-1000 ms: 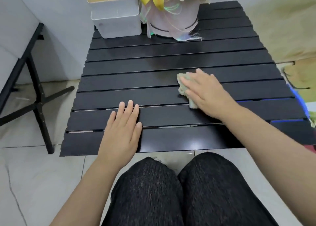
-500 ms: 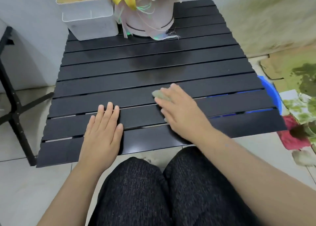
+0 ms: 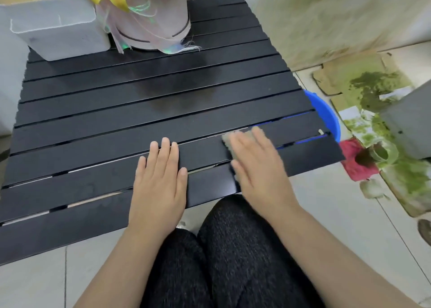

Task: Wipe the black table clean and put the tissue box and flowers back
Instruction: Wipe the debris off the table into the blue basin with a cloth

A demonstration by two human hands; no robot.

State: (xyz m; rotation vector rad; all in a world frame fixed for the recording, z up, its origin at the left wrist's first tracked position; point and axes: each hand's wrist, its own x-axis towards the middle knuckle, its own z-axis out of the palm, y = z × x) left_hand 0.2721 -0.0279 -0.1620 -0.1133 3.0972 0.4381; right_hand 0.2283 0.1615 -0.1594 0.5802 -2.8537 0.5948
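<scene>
both flat on table (image 3: pixel 116 111): left hand (image 3: pixel 158 179) empty, right hand (image 3: pixel 258 167), blurred, seemingly pressing cloth (image 3: pixel 227 140).

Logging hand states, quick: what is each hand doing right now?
Left hand: open, flat on the black slatted table.
Right hand: open, pressing the pale crumpled cloth onto it.

Item count, head view: one black slatted table (image 3: pixel 93 125); one white tissue box (image 3: pixel 60 32); one round box of flowers (image 3: pixel 154 27); one wiping cloth (image 3: pixel 227 142); two hands, namely one left hand (image 3: pixel 158 181) and one right hand (image 3: pixel 258 167); two knees (image 3: pixel 245 249) in dark fabric; one blue basin (image 3: pixel 326 114); one red item (image 3: pixel 348 149) on the floor; one grey box (image 3: pixel 408 125) at the right edge. Slat total: not determinable, far slats partly hidden
</scene>
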